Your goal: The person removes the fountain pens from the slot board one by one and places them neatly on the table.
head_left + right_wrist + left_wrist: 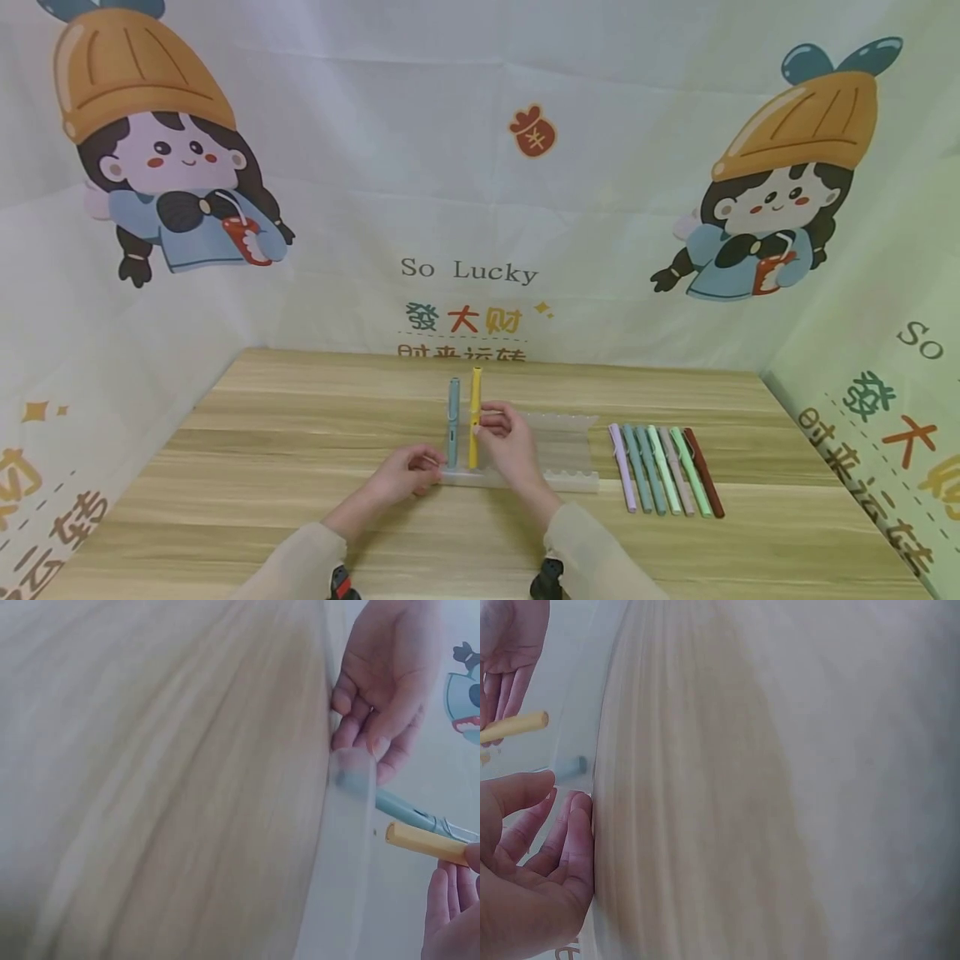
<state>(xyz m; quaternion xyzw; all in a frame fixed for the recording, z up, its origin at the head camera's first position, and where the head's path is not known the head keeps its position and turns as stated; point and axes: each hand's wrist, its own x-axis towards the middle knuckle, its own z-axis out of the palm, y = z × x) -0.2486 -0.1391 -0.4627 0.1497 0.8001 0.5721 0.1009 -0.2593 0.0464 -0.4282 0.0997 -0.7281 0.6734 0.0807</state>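
Observation:
My right hand point(512, 437) pinches a yellow pen point(476, 417) between thumb and fingers, holding it lengthwise over a clear plastic pen rack point(573, 482) with notched edges. To its left a blue-grey pen point(453, 421) lies in the rack; its clip shows in the right wrist view. My left hand point(408, 473) is at the rack's left end, thumb and curled fingers holding the corner beside the blue-grey pen. In the right wrist view the end of the yellow pen point(426, 841) stands apart from the rack's front strip point(341, 862).
Right of the rack, a row of several pens lies on the wooden table point(262, 467): a lilac pen point(622, 468), blue-grey, green and pinkish ones, and a dark red pen point(705, 473) at the far end. A printed cloth point(360, 167) hangs behind and at both sides.

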